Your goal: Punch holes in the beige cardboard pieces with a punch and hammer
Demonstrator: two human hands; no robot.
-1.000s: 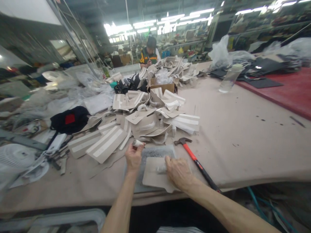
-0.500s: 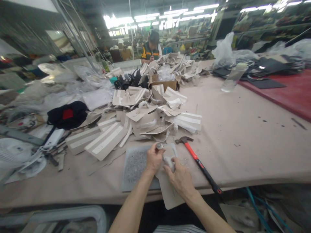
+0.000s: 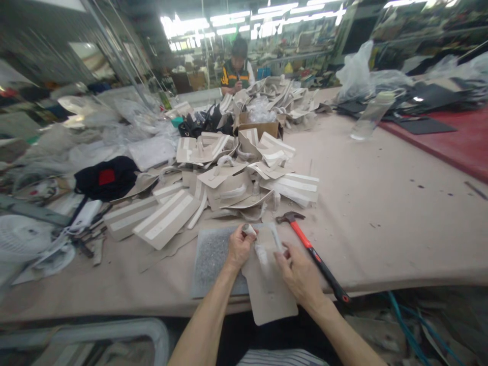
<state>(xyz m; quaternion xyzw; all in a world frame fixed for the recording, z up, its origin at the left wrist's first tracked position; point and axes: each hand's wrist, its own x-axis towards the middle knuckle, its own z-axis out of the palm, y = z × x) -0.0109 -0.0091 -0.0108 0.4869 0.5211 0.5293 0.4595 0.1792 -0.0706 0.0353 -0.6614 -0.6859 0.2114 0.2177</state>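
Note:
My left hand (image 3: pixel 239 249) is closed around a short pale cylinder (image 3: pixel 249 230) with a greyish round end, at the far end of a beige panel (image 3: pixel 271 300). A white-wrapped handle (image 3: pixel 261 253) lies along the panel, between my hands. My right hand (image 3: pixel 300 272) is at the panel's right edge with fingers curled and pinched together; what they hold, if anything, is too small to tell. The panel lies partly over a grey speckled slab (image 3: pixel 211 264) and sticks out past the table's front edge. A claw hammer (image 3: pixel 310 251) with a red and black handle rests right of my right hand.
Beige panels with handles (image 3: pixel 229 190) lie heaped beyond the slab, before a cardboard box (image 3: pixel 263 129). A white fan (image 3: pixel 25 239) and a dark cap (image 3: pixel 107 178) are at left. A clear bottle (image 3: pixel 372 117) stands far right. Another person (image 3: pixel 237 68) sits across the table (image 3: pixel 362 203).
My right hand has come off the white-wrapped handle and moved right to the panel's edge. The cylinder in my left hand has tilted, showing more of its side.

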